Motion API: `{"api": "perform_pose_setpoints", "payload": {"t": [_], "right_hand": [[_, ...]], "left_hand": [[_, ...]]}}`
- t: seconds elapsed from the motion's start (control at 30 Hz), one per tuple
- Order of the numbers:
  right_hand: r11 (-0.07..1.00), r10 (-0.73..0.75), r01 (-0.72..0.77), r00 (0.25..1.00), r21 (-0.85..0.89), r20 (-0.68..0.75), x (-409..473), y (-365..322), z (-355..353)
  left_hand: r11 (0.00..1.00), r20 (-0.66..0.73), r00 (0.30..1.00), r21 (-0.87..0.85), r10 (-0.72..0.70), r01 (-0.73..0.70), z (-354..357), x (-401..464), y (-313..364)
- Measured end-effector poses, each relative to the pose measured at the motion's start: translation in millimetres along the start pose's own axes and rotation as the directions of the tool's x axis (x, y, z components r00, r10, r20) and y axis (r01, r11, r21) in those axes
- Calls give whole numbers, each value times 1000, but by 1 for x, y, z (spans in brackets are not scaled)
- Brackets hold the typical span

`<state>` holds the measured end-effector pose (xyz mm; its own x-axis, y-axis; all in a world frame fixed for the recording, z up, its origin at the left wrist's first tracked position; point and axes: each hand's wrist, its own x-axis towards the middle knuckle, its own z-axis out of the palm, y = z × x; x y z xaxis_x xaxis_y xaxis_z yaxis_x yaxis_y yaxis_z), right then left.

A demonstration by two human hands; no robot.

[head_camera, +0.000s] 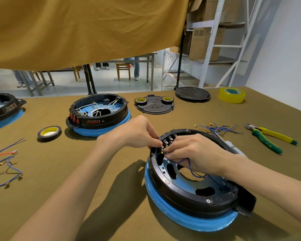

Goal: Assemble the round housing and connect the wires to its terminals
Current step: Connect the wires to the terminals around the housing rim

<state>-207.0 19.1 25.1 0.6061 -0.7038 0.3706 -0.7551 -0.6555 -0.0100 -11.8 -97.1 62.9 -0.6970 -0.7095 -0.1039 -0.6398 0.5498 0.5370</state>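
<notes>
The bench [111, 171] carries everything, its olive cloth running under both forearms. Under the hands sits the round housing [189, 193], black-rimmed on a blue base, open side up. A second housing [97, 115], already wired with white leads, stands beyond the left hand [137, 133], well apart from it. Past the right hand [196, 153], a grey cover plate [154, 106] holds two tape rolls.

The left hand's fingers are curled, pinching at the terminal block [167, 141] on the housing's far-left rim. The right hand rests over the rim beside it, fingers curled around a blue wire [191, 169] that loops down into the housing. The fingertips of both hands almost meet at the terminals.

Right of the right hand lie green-and-yellow pliers [271, 136]; loose blue wires [217, 128] lie just beyond it. Left of the left hand sits a black tape roll [49, 133].
</notes>
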Motion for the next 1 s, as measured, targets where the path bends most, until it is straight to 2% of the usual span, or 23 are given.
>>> {"api": "perform_pose_setpoints", "payload": {"t": [0.23, 0.57, 1.0], "right_hand": [[998, 21, -23, 999, 63, 27, 1, -1, 0], [999, -9, 8, 1000, 52, 19, 0, -1, 2], [995, -67, 70, 997, -71, 43, 1, -1, 3]], "left_hand": [[999, -37, 999, -42, -21, 20, 3, 4, -2], [998, -38, 999, -49, -27, 25, 2, 1, 0], [997, -27, 999, -73, -41, 39, 1, 1, 1]]}}
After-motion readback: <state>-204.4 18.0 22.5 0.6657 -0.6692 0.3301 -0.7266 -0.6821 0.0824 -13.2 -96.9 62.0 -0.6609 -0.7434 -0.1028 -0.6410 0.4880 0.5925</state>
